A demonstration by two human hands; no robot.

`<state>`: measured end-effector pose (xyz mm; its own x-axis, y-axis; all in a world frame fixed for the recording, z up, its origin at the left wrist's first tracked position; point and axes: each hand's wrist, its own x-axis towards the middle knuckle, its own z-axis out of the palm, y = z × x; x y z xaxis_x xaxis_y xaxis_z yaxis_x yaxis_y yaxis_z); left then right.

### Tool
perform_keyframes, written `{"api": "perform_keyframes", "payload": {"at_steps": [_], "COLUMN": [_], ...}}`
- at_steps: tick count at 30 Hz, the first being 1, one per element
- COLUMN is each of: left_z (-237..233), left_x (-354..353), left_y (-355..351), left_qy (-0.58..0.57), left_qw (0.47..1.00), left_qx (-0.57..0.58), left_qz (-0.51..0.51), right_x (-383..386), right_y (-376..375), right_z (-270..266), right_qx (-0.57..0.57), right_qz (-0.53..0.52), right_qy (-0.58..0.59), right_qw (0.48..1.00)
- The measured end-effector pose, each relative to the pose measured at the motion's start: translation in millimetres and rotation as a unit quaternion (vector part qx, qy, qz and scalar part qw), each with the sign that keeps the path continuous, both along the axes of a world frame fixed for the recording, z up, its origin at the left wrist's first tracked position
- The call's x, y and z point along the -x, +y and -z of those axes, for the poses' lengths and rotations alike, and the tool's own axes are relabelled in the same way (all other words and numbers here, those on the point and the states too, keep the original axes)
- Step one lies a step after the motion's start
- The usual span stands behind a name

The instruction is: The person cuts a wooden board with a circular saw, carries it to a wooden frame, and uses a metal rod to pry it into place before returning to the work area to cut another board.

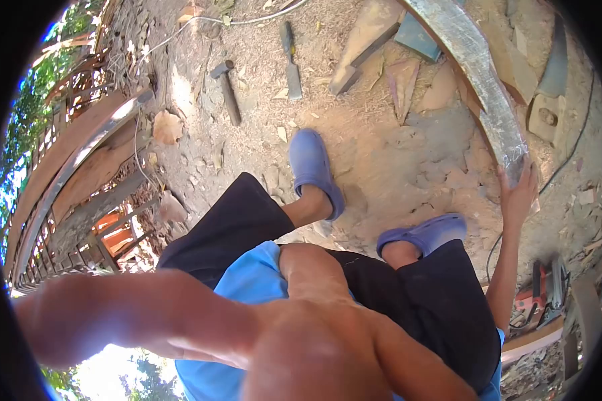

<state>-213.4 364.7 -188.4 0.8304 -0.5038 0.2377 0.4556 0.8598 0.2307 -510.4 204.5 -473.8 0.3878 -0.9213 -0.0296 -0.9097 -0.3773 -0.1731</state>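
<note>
**Right hand on the end of a curved plank**

Closest to the lens, the left arm (134,314) is blurred and overexposed — whether its hand is open or clenched cannot be told. Beyond the blue clogs (314,170), the right hand (518,194) grasps the near end of the curved plank (478,73), likely to steady its long arc over the dirt ground (394,154). Farthest off lie a hammer (226,90) and a chisel (291,63), untouched.

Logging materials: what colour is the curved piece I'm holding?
Curved piece in right hand: silvery grey, head view.
</note>
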Motion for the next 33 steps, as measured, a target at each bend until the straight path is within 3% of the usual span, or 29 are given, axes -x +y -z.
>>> {"api": "perform_keyframes", "payload": {"at_steps": [6,15,33], "left_z": [-37.9,-11.7,-5.8], "left_x": [-9.1,45.6,37.8], "left_y": [15.5,15.0,13.2], "left_qy": [-0.109,-0.108,-0.142], "left_qw": [0.993,0.989,0.985], "left_qx": [-0.032,-0.101,-0.087], "left_qz": [0.025,0.01,-0.04], "right_x": [1.5,2.2,2.5], "right_y": [1.3,1.0,0.8], "right_z": [3.7,4.5,5.4], "right_qx": [0.013,0.025,0.034], "right_qz": [-0.001,-0.011,-0.022], "right_qy": [-0.001,-0.004,-0.019], "right_qw": [1.0,1.0,0.999]}}
